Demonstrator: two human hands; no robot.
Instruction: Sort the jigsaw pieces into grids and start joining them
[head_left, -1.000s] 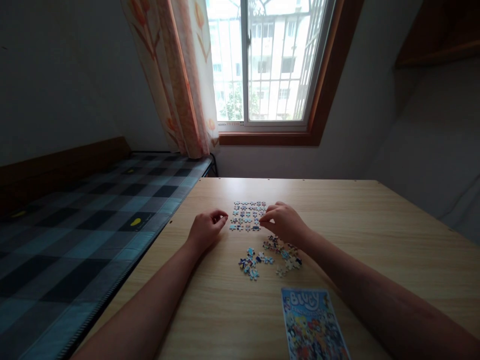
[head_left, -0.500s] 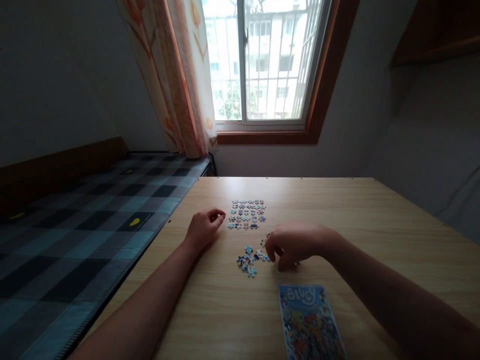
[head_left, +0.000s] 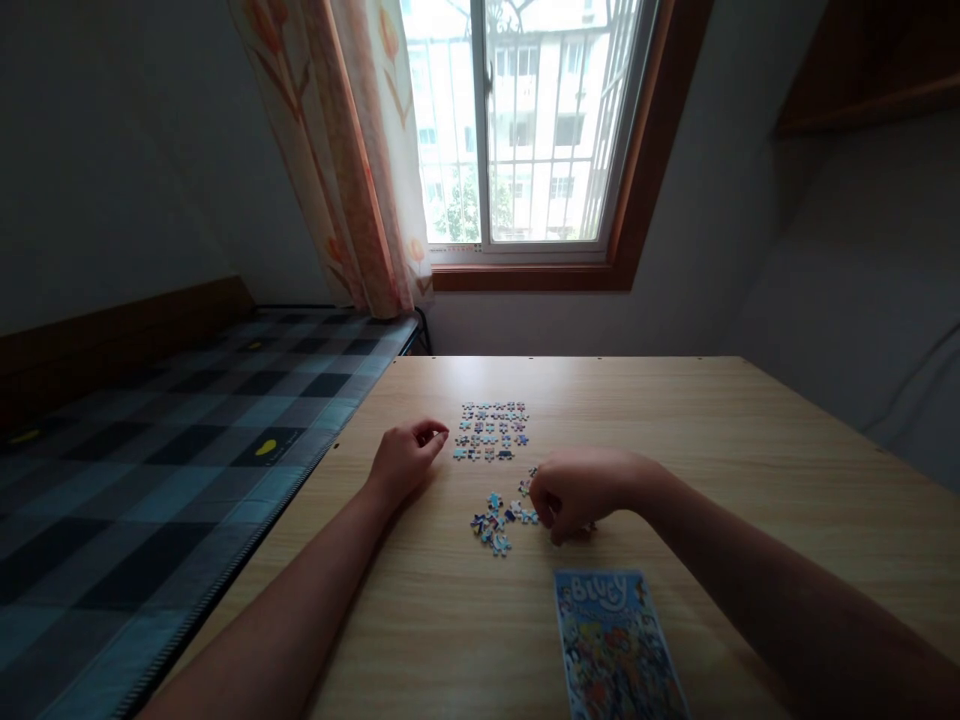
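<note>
My right hand (head_left: 576,492) partly hides puzzle pieces (head_left: 526,487); the view crops the Bluey card (head_left: 619,645) and the desk's (head_left: 750,470) near edge.

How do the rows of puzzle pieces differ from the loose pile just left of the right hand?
Layout: the rows of puzzle pieces run in roughly straight lines, while the loose pile is jumbled.
Spacing: table shows between the rows; the pile's pieces crowd together.
Place: the rows lie nearer the window, the pile nearer the viewer.
Shared: both lie on the wooden table.
</note>
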